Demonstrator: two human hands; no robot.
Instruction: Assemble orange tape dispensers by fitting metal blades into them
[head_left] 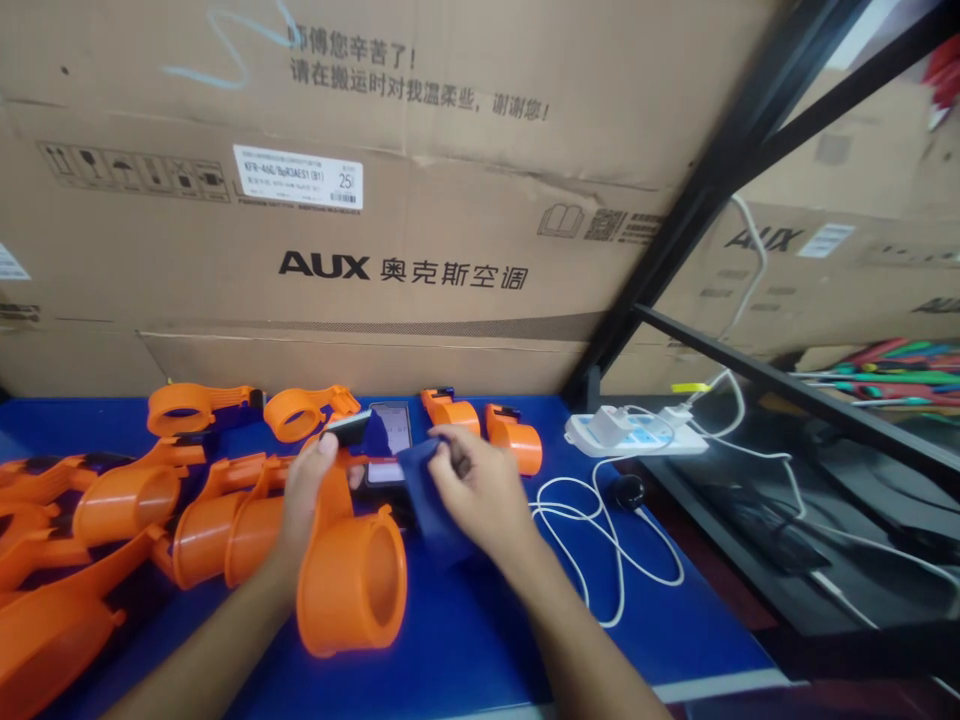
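Observation:
My left hand is closed on an orange tape dispenser. Its round hub hangs toward me, and its dark, toothed end points up and away. Between the thumb and fingers of my right hand is a dark blue cloth, hanging down just right of the dispenser. Another bit of blue shows by the toothed end; I cannot tell whether it belongs to the same cloth. Behind my hands a phone lies on the blue table. A dark object with a pale panel is partly hidden between my hands.
Several orange tape dispensers crowd the table's left side. More stand along the back, one beyond my right hand. To the right are a white cable and a power strip. Behind rises a large cardboard box, beside a black metal frame.

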